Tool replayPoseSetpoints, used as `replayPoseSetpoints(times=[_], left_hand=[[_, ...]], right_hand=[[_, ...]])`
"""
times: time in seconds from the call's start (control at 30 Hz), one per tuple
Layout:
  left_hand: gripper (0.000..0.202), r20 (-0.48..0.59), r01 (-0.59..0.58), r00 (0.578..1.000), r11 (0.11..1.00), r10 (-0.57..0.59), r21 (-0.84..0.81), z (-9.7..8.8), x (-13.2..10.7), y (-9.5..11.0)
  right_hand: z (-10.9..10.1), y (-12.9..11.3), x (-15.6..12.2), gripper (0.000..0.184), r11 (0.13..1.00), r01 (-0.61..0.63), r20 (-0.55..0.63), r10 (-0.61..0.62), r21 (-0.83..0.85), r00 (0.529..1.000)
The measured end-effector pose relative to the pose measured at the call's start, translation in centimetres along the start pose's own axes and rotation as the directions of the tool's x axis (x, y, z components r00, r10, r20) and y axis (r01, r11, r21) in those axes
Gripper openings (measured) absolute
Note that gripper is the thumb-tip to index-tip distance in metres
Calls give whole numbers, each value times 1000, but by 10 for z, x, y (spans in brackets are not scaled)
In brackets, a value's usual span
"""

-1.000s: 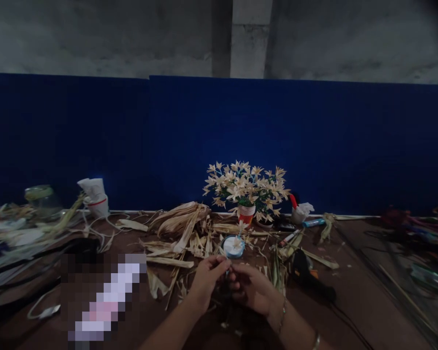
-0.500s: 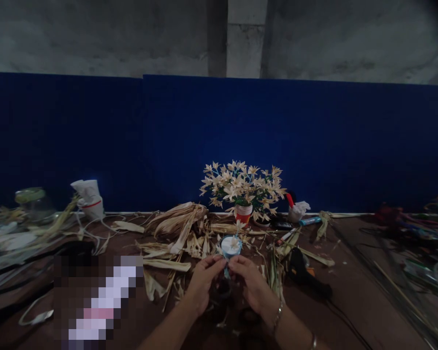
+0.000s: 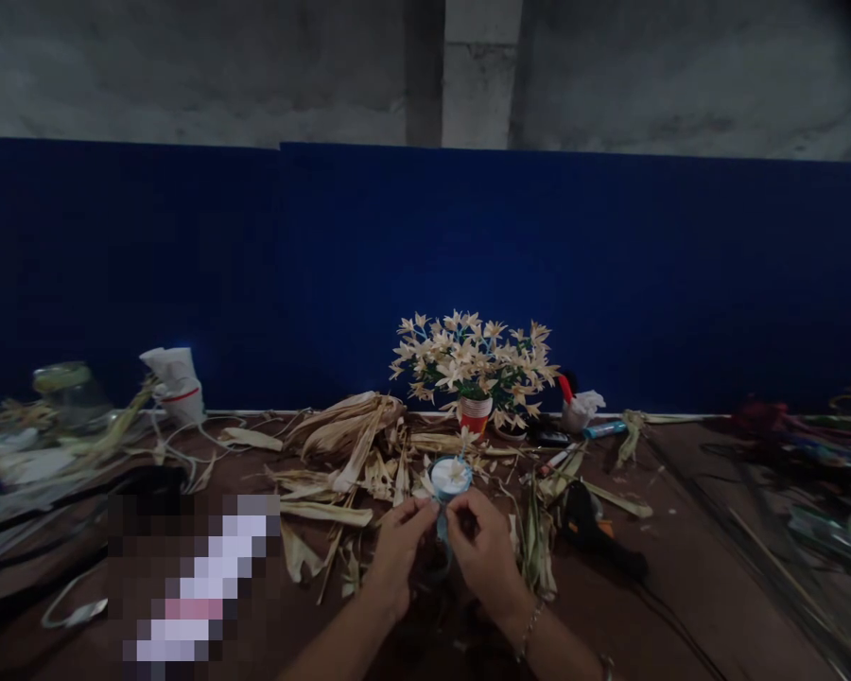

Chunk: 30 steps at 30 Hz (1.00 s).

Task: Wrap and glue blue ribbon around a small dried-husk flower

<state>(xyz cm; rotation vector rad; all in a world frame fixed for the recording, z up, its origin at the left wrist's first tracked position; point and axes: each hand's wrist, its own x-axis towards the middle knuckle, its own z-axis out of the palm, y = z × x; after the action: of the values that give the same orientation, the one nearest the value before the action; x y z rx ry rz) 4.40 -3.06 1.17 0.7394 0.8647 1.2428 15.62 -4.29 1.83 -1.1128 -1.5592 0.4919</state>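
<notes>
My left hand (image 3: 397, 553) and my right hand (image 3: 483, 549) are together over the brown table (image 3: 687, 577), fingertips pinched on a thin blue stem (image 3: 442, 523) between them. The stem carries a small pale husk flower (image 3: 458, 470) at its top. That flower shows in front of a round white and blue tape roll (image 3: 448, 480) lying just beyond my fingers. A bracelet sits on my right wrist. Dried corn husks (image 3: 347, 440) are heaped just past my left hand.
A red-and-white cup with a bouquet of husk flowers (image 3: 472, 362) stands at the back against the blue panel (image 3: 425, 274). A black glue gun (image 3: 596, 532) lies right of my hands. Paper cups (image 3: 177, 383) and a jar (image 3: 71, 390) are at left. Wires lie at far right.
My hands have risen a little and closed in on the blue stem; the right hand has turned so its fingers pinch nearer the flower. The view shifted slightly.
</notes>
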Motion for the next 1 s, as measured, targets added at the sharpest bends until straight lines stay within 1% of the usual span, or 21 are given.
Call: replayPoseSetpoints(times=[0.07,0.13,0.23,0.3,0.33,0.37,0.4,0.43,0.47,0.5,0.53,0.6,0.67,0.7,0.73,0.77,0.8,0.83,0.87,0.93,1.0], left_hand=[[23,2,-9,1000,1000,9,7,1,-1,-1],[23,-9,-25,1000,999,25,23,2,-2,-1],[24,-42,-47,998,997,49,61,4,-2,0],[26,-65,-50,996,996,55,79,5,-2,2],[26,-72,-49,996,995,55,85,5,-2,3],[26,-72,-47,996,995,54,88,5,-2,3],[26,-65,-47,996,995,53,94,4,-1,4],[26,-53,-52,997,993,58,105,3,-1,4],[26,-38,-61,997,991,66,121,2,1,4],[26,-24,-69,997,987,74,142,0,2,4],[27,-11,-75,997,983,78,165,-2,3,3],[28,16,-71,997,977,69,202,-5,5,2],[28,54,-56,998,975,45,213,-6,7,1],[29,72,-49,997,976,35,212,-6,7,1],[29,84,-40,996,978,23,206,-6,7,1],[29,92,-28,996,979,9,201,-6,6,2],[30,92,-19,996,981,0,196,-5,6,2],[30,84,-14,996,982,-2,188,-4,5,3],[30,71,-13,998,984,0,178,-3,4,3],[29,38,-18,999,988,13,152,-2,3,3],[28,25,-22,1000,993,19,112,-1,3,4]], right_hand=[[-1,-1,0,12,995,69,-11,-70,-77,997],[-1,-1,0,13,985,107,-11,-109,-137,994],[0,0,0,14,982,122,-1,-123,-142,992],[2,1,1,13,997,59,4,-59,-47,998],[2,2,1,12,999,-17,20,16,40,1000],[3,3,2,13,980,-129,53,122,154,991],[4,5,2,15,916,-275,115,252,293,961],[4,7,3,17,802,-421,200,370,423,907],[4,8,3,17,667,-540,293,456,513,841],[3,10,4,17,529,-633,388,507,565,770],[2,11,5,16,400,-703,479,528,588,701],[-3,11,6,13,194,-790,631,506,582,589],[-8,10,7,10,19,-838,750,435,545,498],[-10,9,8,9,-43,-848,787,398,528,470],[-11,8,8,8,-65,-851,802,377,521,463],[-12,8,8,8,-62,-850,804,369,522,467],[-13,7,8,7,-39,-845,793,372,533,483],[-12,7,8,7,0,-832,767,387,554,511],[-11,7,8,8,52,-811,728,411,582,549],[-8,6,7,11,176,-753,626,455,634,633],[-4,6,7,15,312,-679,512,472,665,718]])
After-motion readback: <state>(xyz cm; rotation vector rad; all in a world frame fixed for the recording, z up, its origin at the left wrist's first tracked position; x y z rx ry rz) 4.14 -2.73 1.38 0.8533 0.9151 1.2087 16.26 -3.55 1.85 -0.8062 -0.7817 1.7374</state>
